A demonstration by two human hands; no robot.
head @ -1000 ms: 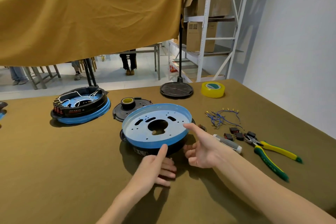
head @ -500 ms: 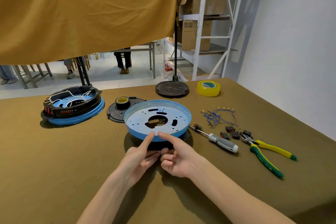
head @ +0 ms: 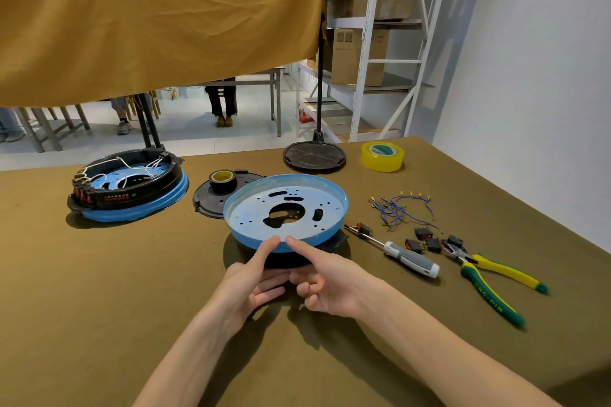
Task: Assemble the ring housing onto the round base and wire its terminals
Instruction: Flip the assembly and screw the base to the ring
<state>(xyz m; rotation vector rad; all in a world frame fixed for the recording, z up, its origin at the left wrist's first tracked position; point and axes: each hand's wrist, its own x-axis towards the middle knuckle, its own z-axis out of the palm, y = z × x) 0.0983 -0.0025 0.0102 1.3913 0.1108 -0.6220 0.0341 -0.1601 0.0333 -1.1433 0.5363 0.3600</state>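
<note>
Both thumbs press the near rim of the blue round base (head: 254, 241); left hand (head: 246, 284) and right hand (head: 330, 284) fingers curl beneath, apparently gripping the black ring housing (head: 334, 238)

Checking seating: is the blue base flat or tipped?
Tipped: the blue base sits on the black ring, far edge higher, near rim under both thumbs.

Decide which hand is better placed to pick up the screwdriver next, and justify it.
Right hand: the grey-and-white-handled screwdriver lies on its side of the blue round base; the left hand would have to cross over.
</note>
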